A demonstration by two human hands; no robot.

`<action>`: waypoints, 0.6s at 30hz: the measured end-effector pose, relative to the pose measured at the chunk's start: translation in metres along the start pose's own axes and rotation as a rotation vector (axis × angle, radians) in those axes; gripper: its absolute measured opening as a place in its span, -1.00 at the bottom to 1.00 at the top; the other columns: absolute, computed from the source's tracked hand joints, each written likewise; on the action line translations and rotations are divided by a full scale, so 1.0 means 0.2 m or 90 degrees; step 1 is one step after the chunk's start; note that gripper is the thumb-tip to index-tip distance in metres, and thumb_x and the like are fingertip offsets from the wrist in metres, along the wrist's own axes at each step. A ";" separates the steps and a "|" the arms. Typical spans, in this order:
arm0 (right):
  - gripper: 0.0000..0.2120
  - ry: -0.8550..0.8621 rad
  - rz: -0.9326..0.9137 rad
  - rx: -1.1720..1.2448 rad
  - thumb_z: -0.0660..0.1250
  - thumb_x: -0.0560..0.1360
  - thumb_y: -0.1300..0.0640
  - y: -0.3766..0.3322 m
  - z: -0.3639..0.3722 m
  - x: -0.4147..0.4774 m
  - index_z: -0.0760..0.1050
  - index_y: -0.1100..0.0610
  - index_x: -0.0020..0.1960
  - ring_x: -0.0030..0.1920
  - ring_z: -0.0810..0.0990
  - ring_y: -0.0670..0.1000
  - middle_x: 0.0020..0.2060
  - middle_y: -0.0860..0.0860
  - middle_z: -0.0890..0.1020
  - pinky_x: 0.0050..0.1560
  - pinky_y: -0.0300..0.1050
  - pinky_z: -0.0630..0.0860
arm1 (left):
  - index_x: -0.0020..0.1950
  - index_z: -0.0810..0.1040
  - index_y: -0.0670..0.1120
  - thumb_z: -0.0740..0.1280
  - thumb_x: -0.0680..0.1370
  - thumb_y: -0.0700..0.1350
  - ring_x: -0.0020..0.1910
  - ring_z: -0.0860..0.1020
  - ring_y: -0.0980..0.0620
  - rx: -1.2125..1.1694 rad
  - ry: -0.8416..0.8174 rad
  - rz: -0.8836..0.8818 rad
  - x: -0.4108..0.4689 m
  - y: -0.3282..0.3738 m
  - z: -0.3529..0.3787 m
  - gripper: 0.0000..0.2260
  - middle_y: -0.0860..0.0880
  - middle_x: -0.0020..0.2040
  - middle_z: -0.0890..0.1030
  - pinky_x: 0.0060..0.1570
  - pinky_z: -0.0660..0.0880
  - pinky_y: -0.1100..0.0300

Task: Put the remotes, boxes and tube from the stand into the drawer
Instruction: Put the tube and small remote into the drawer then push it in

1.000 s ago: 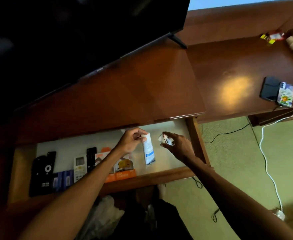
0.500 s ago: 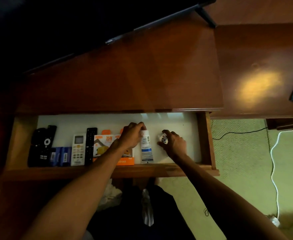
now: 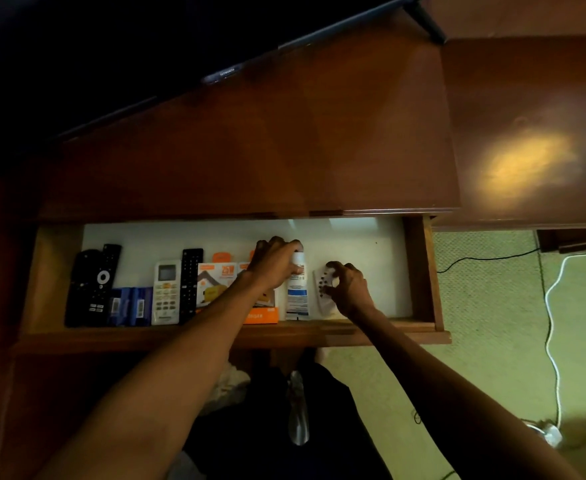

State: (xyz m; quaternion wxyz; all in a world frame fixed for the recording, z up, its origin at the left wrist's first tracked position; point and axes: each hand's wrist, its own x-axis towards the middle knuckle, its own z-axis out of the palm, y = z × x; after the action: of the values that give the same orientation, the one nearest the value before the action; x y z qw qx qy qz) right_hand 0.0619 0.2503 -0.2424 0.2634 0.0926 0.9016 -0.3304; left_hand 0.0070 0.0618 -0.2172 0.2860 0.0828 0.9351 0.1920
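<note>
Dark television (image 3: 146, 46) on wooden stand (image 3: 284, 140). Below, drawer (image 3: 419, 271) pulled open, white floor lit. Inside, left to right along the front: black remotes (image 3: 92, 285), blue boxes (image 3: 130, 306), white remote (image 3: 166, 292), slim black remote (image 3: 190, 282), orange boxes (image 3: 215, 282), white-and-blue tube (image 3: 297, 296) lying lengthwise, small white remote (image 3: 322, 292) just beside tube. Left hand (image 3: 272, 265) curled over tube's far end, fingers gripping it. Right hand (image 3: 348, 285) closed around small white remote, resting on drawer floor.
</note>
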 end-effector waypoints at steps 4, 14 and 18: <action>-0.48 -0.022 0.003 0.057 0.48 0.39 0.29 -0.05 0.06 -0.01 0.45 0.09 0.31 0.02 0.62 0.12 0.14 0.14 0.56 0.02 0.08 0.65 | 0.20 0.52 0.01 0.43 0.46 0.03 0.20 0.45 -0.13 0.043 0.024 0.021 -0.01 -0.02 -0.02 -0.67 -0.11 0.11 0.59 0.22 0.30 -0.05; -0.48 -0.007 0.017 0.032 0.48 0.41 0.19 -0.09 0.10 -0.05 0.43 0.07 0.33 0.06 0.62 0.14 0.12 0.14 0.60 0.07 0.09 0.62 | 0.39 0.44 -0.04 0.38 0.51 0.00 0.32 0.41 -0.14 0.119 0.022 0.024 -0.06 0.00 -0.03 -0.54 -0.10 0.26 0.59 0.26 0.32 -0.11; -0.45 -0.022 -0.002 -0.030 0.45 0.45 0.09 -0.14 0.03 -0.12 0.37 0.08 0.39 0.12 0.60 0.16 0.19 0.16 0.57 0.10 0.08 0.59 | 0.46 0.37 -0.04 0.34 0.56 -0.02 0.38 0.40 -0.11 -0.027 0.082 0.048 -0.21 -0.03 -0.12 -0.52 -0.11 0.36 0.51 0.31 0.38 -0.05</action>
State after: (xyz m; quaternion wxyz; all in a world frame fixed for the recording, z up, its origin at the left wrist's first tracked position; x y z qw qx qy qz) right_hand 0.0762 0.2251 -0.2187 0.2807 0.0790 0.9045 -0.3112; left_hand 0.0279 0.0381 -0.1806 0.2196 0.0993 0.9435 0.2276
